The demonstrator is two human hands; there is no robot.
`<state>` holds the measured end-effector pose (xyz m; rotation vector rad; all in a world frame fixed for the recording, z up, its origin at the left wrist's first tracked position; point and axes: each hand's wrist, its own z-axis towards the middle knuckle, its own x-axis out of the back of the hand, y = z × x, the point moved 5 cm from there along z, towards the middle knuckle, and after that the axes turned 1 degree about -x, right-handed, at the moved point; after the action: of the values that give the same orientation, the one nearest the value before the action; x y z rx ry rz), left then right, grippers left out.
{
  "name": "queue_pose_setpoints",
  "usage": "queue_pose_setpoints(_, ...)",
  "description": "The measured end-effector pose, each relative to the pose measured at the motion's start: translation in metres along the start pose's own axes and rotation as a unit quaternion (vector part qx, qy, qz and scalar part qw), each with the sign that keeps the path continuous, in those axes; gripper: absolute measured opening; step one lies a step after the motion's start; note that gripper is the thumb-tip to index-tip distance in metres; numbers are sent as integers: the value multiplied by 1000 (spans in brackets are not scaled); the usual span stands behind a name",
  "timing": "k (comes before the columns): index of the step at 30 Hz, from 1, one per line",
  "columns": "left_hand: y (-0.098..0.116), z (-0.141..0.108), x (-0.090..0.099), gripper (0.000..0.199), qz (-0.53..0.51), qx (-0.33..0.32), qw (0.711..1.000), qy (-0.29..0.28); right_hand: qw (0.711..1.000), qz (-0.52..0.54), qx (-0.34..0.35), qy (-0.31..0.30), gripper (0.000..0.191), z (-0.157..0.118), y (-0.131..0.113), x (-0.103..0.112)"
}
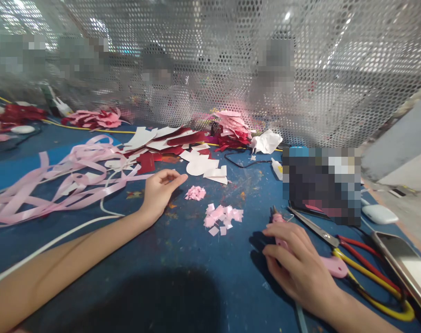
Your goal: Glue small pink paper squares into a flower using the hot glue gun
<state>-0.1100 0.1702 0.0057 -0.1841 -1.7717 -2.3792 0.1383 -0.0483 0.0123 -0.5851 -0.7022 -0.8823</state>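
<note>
My left hand [160,194] hovers over the table left of a small heap of tiny folded pink ribbon bits [195,193]. Its thumb and fingertips are pinched together; anything between them is too small to make out. Flat pink ribbon squares [222,217] lie loosely just right of that heap. On the right, my right hand [297,263] curls over a pink glue gun [279,219], its fingers bent round the body. The dark nozzle points away from me, while the palm hides the middle of the tool. Scissors [330,238] with red and yellow handles lie beside that hand.
Long pink ribbon [82,185] tangles at the left with a white cord [71,229]. White and red paper pieces [162,141] and stacked petals [233,127] sit behind. A small glue bottle [276,169], phone [405,263] and white mouse-like case [380,214] lie right. Perforated mesh [213,60] stands behind.
</note>
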Motion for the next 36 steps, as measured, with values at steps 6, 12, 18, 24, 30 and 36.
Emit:
queue_pose_setpoints(6, -3, 2, -4, 35, -24, 9, 999, -29, 1000, -1, 2, -2, 17, -1, 0, -1)
queue_pose_setpoints(12, 0, 0, -6, 33, -25, 17, 998, -50, 1000, -4, 0, -6, 17, -2, 1, -2)
queue_pose_setpoints(18, 2, 1, -6, 30, -12, 0, 999, -51, 1000, -1, -3, 0, 18, -1, 1, -1)
queue_pose_setpoints(24, 7, 0, -4, 22, 39, -51, 997, -52, 1000, 1, -5, -1, 18, -1, 1, -1)
queue_pose_setpoints(30, 24, 27, 17, 19, 190, -170, 967, -26, 1000, -3, -5, -1, 17, 0, 0, 0)
queue_pose_setpoints(36, -1, 74, 41, 25, 384, -192, 896, -111, 1000, -7, -8, -4, 17, -1, 0, -1)
